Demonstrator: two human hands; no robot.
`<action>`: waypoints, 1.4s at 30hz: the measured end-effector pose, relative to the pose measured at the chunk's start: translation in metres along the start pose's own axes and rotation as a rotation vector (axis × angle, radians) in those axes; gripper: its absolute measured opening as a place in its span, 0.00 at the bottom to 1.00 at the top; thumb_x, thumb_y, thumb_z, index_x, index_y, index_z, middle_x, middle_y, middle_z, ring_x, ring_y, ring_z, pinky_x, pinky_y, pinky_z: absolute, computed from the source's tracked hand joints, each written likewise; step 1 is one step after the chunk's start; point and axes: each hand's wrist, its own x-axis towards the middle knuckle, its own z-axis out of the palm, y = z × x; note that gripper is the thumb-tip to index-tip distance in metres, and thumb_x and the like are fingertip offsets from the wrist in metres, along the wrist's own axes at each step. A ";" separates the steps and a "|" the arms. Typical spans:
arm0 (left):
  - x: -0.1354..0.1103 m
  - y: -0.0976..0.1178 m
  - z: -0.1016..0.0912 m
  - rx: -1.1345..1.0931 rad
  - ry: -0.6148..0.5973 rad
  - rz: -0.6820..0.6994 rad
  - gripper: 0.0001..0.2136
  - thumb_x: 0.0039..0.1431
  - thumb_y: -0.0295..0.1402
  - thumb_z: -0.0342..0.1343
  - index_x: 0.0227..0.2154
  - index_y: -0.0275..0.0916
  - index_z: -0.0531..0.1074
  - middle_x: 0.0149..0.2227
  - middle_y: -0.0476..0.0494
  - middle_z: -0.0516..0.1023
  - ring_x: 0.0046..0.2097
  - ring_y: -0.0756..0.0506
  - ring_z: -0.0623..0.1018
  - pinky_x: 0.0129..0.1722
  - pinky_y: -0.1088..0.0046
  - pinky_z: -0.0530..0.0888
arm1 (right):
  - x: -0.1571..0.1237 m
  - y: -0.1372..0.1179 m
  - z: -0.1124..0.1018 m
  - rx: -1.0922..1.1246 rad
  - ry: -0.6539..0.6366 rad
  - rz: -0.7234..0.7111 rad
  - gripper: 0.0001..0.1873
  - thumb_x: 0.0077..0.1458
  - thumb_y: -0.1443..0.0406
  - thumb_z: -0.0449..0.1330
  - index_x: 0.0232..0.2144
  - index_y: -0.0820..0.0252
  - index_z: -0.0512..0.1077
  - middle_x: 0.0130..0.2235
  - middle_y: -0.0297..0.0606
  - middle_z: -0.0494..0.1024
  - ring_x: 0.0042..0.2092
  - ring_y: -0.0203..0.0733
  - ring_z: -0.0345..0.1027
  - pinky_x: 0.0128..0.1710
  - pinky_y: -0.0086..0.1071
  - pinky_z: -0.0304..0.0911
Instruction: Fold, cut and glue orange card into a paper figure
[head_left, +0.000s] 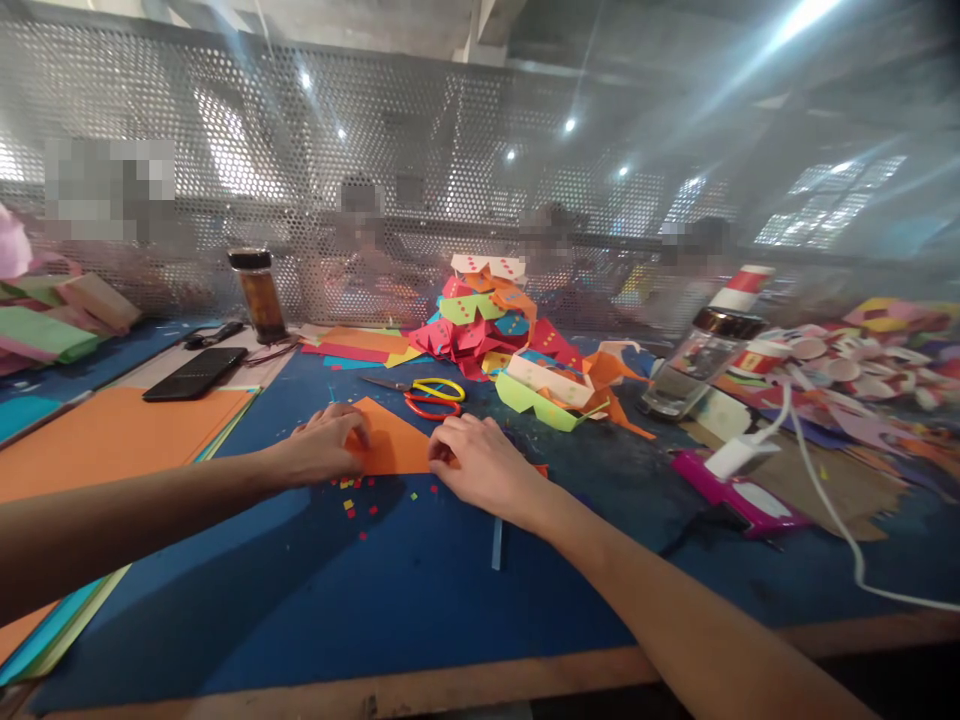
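Observation:
An orange folded sheet of paper (390,440) lies on the blue table top (420,590) in front of me. My left hand (326,442) presses its left edge with curled fingers. My right hand (480,462) rests on the paper's right edge, fingers bent down onto it. Just behind the paper lie scissors (427,397) with yellow and red handles. Tiny coloured paper bits (356,495) are scattered under my left hand.
A heap of folded dotted paper pieces (495,320) stands behind. A stack of orange sheets (97,440), a black phone (195,373) and a dark jar (259,295) are left. A glass bottle (694,365), a pink device with white cable (739,490) and paper cups (840,365) are right. Perforated metal screen behind.

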 end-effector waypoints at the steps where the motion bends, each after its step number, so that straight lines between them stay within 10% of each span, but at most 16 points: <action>1: 0.000 -0.001 -0.001 0.002 -0.012 -0.005 0.16 0.65 0.37 0.59 0.53 0.39 0.71 0.58 0.39 0.71 0.55 0.38 0.75 0.52 0.52 0.75 | 0.000 0.000 0.000 0.000 0.000 0.001 0.05 0.57 0.70 0.62 0.30 0.58 0.72 0.36 0.33 0.78 0.42 0.41 0.67 0.40 0.35 0.49; 21: -0.007 -0.011 -0.021 -0.061 -0.137 0.016 0.17 0.64 0.36 0.60 0.54 0.39 0.70 0.62 0.38 0.67 0.59 0.36 0.71 0.56 0.47 0.70 | 0.000 0.000 -0.001 -0.003 -0.016 0.001 0.04 0.57 0.69 0.62 0.30 0.57 0.72 0.37 0.32 0.77 0.41 0.40 0.67 0.40 0.35 0.50; 30: -0.015 -0.017 -0.033 -0.108 -0.164 0.026 0.24 0.39 0.28 0.57 0.44 0.45 0.72 0.65 0.45 0.65 0.64 0.34 0.65 0.63 0.54 0.61 | 0.000 0.001 0.000 -0.004 -0.020 -0.001 0.05 0.57 0.70 0.62 0.30 0.57 0.72 0.37 0.32 0.77 0.42 0.41 0.68 0.41 0.35 0.50; 42: -0.024 -0.033 -0.040 -0.102 -0.160 -0.006 0.25 0.37 0.31 0.55 0.45 0.44 0.72 0.63 0.42 0.67 0.63 0.33 0.66 0.60 0.56 0.65 | 0.001 0.001 -0.001 0.010 -0.029 0.006 0.05 0.57 0.71 0.61 0.31 0.57 0.72 0.37 0.33 0.77 0.43 0.42 0.68 0.42 0.36 0.52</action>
